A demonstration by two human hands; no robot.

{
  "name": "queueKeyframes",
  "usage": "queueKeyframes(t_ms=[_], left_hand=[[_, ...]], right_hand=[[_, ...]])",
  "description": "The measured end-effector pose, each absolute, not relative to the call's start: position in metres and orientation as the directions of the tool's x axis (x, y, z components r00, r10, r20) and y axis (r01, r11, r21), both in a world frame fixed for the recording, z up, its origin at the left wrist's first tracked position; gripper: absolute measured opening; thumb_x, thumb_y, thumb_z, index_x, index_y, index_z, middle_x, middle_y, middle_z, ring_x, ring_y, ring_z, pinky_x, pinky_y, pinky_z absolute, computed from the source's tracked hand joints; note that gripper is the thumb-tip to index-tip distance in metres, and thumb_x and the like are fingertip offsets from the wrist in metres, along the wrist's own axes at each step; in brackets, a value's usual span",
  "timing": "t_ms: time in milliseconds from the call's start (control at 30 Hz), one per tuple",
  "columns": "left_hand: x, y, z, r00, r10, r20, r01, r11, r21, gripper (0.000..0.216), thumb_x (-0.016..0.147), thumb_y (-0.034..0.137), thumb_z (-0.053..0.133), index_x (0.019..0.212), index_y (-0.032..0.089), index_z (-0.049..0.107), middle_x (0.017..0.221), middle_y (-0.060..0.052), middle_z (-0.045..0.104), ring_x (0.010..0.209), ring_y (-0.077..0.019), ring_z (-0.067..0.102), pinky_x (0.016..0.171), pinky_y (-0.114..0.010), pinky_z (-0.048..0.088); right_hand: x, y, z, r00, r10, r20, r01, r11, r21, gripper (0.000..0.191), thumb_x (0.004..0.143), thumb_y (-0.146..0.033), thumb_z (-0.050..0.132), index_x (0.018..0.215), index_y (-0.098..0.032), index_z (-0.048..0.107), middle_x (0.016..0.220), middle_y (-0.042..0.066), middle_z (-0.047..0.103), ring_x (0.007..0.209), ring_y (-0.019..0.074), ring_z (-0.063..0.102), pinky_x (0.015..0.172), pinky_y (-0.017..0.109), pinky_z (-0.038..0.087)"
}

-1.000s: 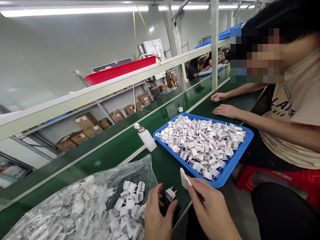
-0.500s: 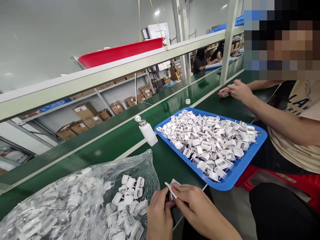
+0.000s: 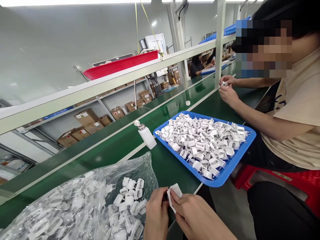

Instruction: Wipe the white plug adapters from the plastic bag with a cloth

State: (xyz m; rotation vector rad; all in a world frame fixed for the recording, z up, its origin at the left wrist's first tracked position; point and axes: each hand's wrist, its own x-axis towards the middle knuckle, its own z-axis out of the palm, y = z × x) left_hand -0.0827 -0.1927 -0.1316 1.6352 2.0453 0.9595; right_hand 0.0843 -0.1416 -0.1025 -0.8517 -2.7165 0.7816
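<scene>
Cloth (image 3: 175, 190) sits between both hands (image 3: 195, 211), pinched in the right one.

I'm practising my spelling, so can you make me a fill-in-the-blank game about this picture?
1. The tray heaped with small parts is coloured ____.
2. The pad in the right hand is coloured ____.
3. In the picture, the bottle stands to the ____ of the tray.
4. The bag beside the left hand is made of clear ____.

Missing words: blue; white; left; plastic.
</scene>
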Motion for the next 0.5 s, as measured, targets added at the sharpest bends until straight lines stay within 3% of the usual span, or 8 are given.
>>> queueKeyframes(t_ms=[100,167,367,500], left_hand=[[-0.088,-0.19,-0.12,-0.195,0.975,0.104,0.722,0.071,0.688,0.046,0.072,0.002,0.043,0.102,0.021,0.073,0.099,-0.007,0.076,0.093,-0.0243,0.07,0.084,-0.035,0.052],[-0.089,-0.19,-0.115,-0.167,0.981,0.095,0.725,0.057,0.687,0.043,0.073,0.003,0.044,0.1,0.021,0.072,0.095,-0.006,0.075,0.09,-0.0234,0.069,0.082,-0.034,0.051],[-0.083,-0.19,-0.117,-0.23,0.965,0.123,0.705,0.078,0.705,0.032,0.072,0.006,0.046,0.088,0.021,0.069,0.085,-0.004,0.07,0.081,-0.0227,0.064,0.076,-0.033,0.047],[-0.083,-0.194,-0.12,-0.295,0.947,0.126,0.653,0.104,0.75,0.036,0.069,0.01,0.05,0.096,0.021,0.072,0.089,-0.005,0.074,0.082,-0.0226,0.068,0.076,-0.033,0.05]], right_hand=[[0.086,-0.143,-0.104,-0.816,0.577,0.029,0.473,0.696,-0.541,0.056,0.086,-0.012,0.05,0.141,-0.006,0.058,0.094,0.013,0.08,0.073,0.0322,0.076,0.05,0.037,0.025],[0.088,-0.143,-0.105,-0.804,0.593,0.047,0.465,0.676,-0.572,0.056,0.085,-0.013,0.052,0.141,-0.008,0.059,0.097,0.013,0.081,0.073,0.0314,0.076,0.05,0.036,0.024],[0.087,-0.142,-0.112,-0.706,0.692,0.149,0.368,0.538,-0.758,0.039,0.096,-0.017,0.042,0.124,-0.019,0.069,0.118,0.012,0.078,0.087,0.0295,0.078,0.058,0.031,0.033],[0.079,-0.141,-0.117,-0.633,0.748,0.199,0.174,0.388,-0.905,0.036,0.102,-0.027,0.037,0.093,-0.02,0.072,0.1,0.007,0.077,0.088,0.0225,0.074,0.069,0.026,0.041]])
